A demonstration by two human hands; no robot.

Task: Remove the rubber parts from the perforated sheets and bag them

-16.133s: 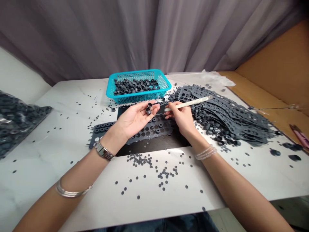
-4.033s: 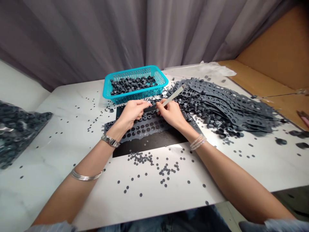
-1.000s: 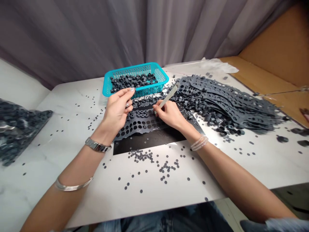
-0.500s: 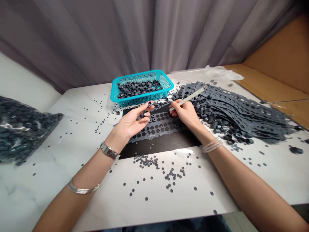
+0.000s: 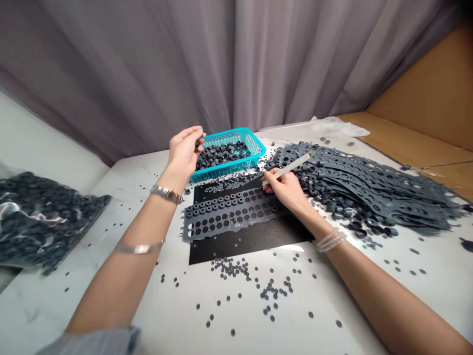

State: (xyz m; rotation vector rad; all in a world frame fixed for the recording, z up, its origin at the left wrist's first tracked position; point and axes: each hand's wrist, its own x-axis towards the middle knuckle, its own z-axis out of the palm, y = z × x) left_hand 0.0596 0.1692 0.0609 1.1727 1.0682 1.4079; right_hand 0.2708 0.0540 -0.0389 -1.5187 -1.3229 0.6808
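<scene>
My left hand (image 5: 184, 150) is raised over the left end of the turquoise plastic basket (image 5: 221, 171), its fingers curled around small black rubber caps that are mostly hidden. More black caps (image 5: 221, 154) are heaped inside the basket. In my right hand (image 5: 284, 186), a pale pen-like stick (image 5: 293, 166) is pinched, its lower tip near the right part of a perforated grey rubber sheet (image 5: 236, 217). Rows of round pieces still sit in the sheet's upper left part, while the lower rows show open holes. Beneath the sheet lies a black mat (image 5: 236, 244).
A stack of perforated rubber sheets (image 5: 369, 187) lies at right, with loose caps (image 5: 343, 209) along its near side. A clear bag of black pieces (image 5: 44, 222) stands at left. Small dark discs (image 5: 232, 267) are scattered over the white table (image 5: 162, 315). Grey curtain (image 5: 185, 64) hangs behind.
My left hand has moved up and left from above the sheet to the basket's left end, uncovering the sheet. My right hand stays by the sheet with the stick. The view has tilted slightly upward.
</scene>
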